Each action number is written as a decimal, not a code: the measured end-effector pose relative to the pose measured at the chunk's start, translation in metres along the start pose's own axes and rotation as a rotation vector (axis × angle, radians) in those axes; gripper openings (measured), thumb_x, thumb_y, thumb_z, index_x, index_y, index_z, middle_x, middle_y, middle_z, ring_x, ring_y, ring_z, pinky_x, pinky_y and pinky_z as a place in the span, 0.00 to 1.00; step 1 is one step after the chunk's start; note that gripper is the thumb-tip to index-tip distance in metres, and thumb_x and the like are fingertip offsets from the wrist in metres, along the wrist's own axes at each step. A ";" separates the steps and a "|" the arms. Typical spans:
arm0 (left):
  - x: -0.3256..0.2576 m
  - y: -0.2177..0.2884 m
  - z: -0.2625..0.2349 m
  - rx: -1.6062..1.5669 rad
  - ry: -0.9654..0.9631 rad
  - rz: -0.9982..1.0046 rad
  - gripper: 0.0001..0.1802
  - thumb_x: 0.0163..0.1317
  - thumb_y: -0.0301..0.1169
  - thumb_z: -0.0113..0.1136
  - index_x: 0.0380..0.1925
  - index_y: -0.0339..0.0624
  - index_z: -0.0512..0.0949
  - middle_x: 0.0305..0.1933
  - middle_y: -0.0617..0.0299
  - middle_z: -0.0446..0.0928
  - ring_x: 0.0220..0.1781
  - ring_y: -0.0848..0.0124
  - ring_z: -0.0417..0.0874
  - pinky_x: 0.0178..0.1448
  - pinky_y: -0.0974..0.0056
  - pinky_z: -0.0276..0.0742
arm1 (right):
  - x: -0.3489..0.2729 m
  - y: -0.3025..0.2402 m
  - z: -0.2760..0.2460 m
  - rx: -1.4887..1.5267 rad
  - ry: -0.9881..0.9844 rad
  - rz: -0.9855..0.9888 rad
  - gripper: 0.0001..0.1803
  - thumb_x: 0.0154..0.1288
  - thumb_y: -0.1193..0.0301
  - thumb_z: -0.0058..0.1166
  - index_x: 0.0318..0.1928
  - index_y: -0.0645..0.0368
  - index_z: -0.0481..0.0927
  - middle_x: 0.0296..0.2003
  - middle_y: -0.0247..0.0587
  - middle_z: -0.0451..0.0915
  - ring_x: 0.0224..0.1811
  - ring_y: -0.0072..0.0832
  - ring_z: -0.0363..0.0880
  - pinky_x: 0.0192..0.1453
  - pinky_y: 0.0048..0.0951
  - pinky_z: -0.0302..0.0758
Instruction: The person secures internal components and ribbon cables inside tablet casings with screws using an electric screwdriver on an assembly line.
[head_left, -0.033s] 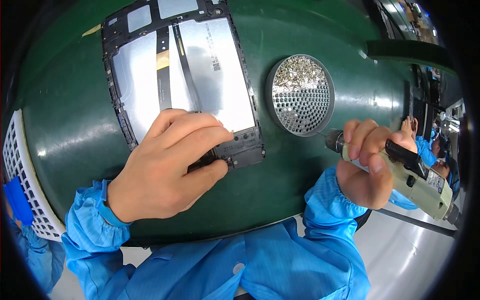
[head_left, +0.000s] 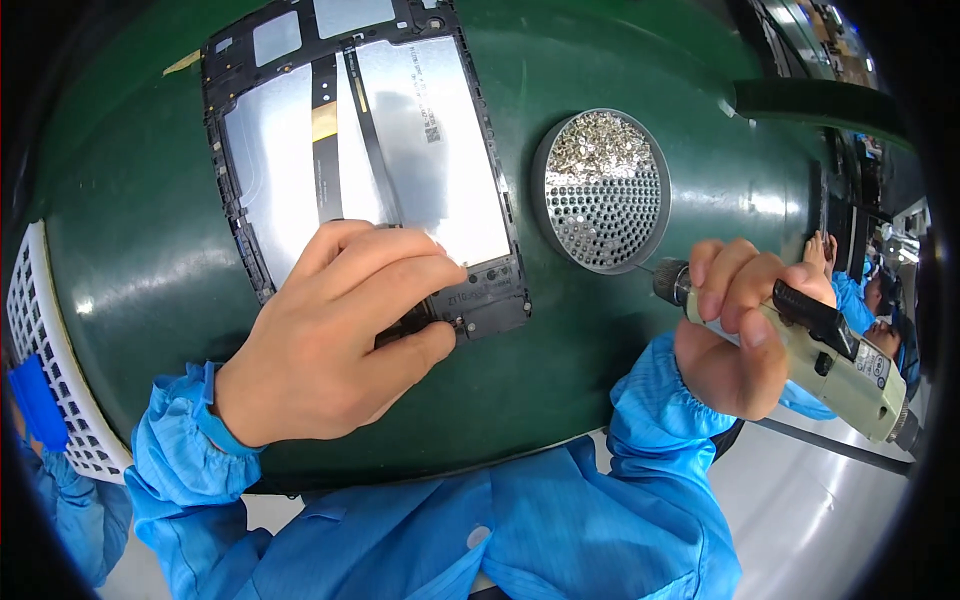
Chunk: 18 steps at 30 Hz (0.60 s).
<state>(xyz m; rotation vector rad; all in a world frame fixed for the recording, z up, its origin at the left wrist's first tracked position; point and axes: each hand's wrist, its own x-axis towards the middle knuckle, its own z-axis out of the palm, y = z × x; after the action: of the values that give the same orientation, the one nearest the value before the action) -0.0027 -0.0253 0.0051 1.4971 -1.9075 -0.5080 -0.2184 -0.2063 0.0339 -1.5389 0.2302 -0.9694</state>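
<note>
A tablet assembly [head_left: 455,150] lies on the green work surface, its black frame around a silvery metal panel with dark flat cables. Across its lower end rests my left hand [head_left: 330,320], fingers bent and thumb near the bottom edge, gripping it; what lies under the palm is hidden. My right hand [head_left: 735,320] is wrapped round a pale electric screwdriver [head_left: 835,365] with a black lever. The driver's thin bit points left, its tip by the near rim of a round grey dish [head_left: 540,200]. Small silvery screws [head_left: 600,145] are heaped at that dish's far side, above a perforated plate.
A white lattice basket [head_left: 50,350] with a blue piece [head_left: 38,402] stands at the left edge. A dark green curved bar [head_left: 815,102] juts in at the upper right. Beyond the right edge another person's hands [head_left: 820,255] and blue sleeves show.
</note>
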 end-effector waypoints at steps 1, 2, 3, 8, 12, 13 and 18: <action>0.001 0.000 0.000 -0.003 -0.008 0.004 0.11 0.38 0.22 0.69 0.25 0.39 0.79 0.48 0.49 0.74 0.52 0.53 0.75 0.50 0.53 0.70 | 0.000 -0.001 -0.001 -0.001 0.009 0.002 0.24 0.53 0.77 0.50 0.54 0.59 0.67 0.23 0.40 0.70 0.22 0.31 0.69 0.33 0.39 0.67; 0.001 0.000 0.000 0.002 -0.006 -0.003 0.10 0.38 0.21 0.68 0.24 0.39 0.79 0.48 0.49 0.74 0.52 0.53 0.75 0.50 0.52 0.70 | 0.000 -0.001 0.000 -0.010 0.013 0.005 0.24 0.53 0.77 0.50 0.54 0.59 0.67 0.23 0.40 0.70 0.23 0.31 0.69 0.34 0.39 0.67; 0.000 0.001 0.000 0.007 -0.003 -0.008 0.10 0.38 0.21 0.68 0.24 0.38 0.78 0.48 0.49 0.75 0.52 0.53 0.75 0.50 0.52 0.70 | 0.000 -0.001 0.000 -0.019 0.017 0.008 0.24 0.53 0.77 0.50 0.54 0.59 0.67 0.22 0.40 0.70 0.23 0.31 0.69 0.34 0.39 0.68; -0.003 0.001 0.003 0.037 -0.010 -0.013 0.10 0.37 0.21 0.67 0.23 0.39 0.78 0.49 0.49 0.75 0.52 0.53 0.76 0.50 0.52 0.70 | 0.000 0.001 -0.003 -0.031 -0.019 0.009 0.24 0.54 0.77 0.50 0.54 0.57 0.67 0.22 0.40 0.70 0.22 0.30 0.70 0.34 0.39 0.68; 0.003 0.005 0.001 0.065 -0.027 -0.010 0.11 0.35 0.22 0.68 0.22 0.39 0.78 0.49 0.48 0.74 0.52 0.52 0.76 0.51 0.51 0.70 | 0.004 -0.004 -0.006 -0.086 -0.081 0.027 0.23 0.55 0.73 0.47 0.54 0.58 0.70 0.20 0.33 0.63 0.23 0.24 0.62 0.35 0.36 0.63; 0.003 0.005 -0.001 0.068 -0.031 -0.008 0.11 0.35 0.22 0.68 0.22 0.39 0.78 0.49 0.48 0.74 0.52 0.52 0.76 0.51 0.51 0.70 | 0.003 -0.003 -0.006 -0.084 -0.077 0.025 0.23 0.55 0.73 0.47 0.54 0.58 0.70 0.20 0.33 0.63 0.23 0.24 0.62 0.35 0.36 0.63; -0.003 -0.003 -0.002 -0.045 0.028 0.040 0.12 0.35 0.24 0.70 0.22 0.39 0.78 0.48 0.48 0.74 0.53 0.52 0.76 0.51 0.48 0.69 | 0.003 0.001 -0.005 -0.058 0.028 0.003 0.23 0.56 0.75 0.51 0.54 0.59 0.68 0.21 0.39 0.69 0.23 0.30 0.69 0.33 0.37 0.67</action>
<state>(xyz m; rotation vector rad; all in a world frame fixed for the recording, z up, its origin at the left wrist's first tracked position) 0.0008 -0.0233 0.0040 1.4279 -1.8880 -0.5057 -0.2191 -0.2120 0.0343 -1.5779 0.2824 -0.9894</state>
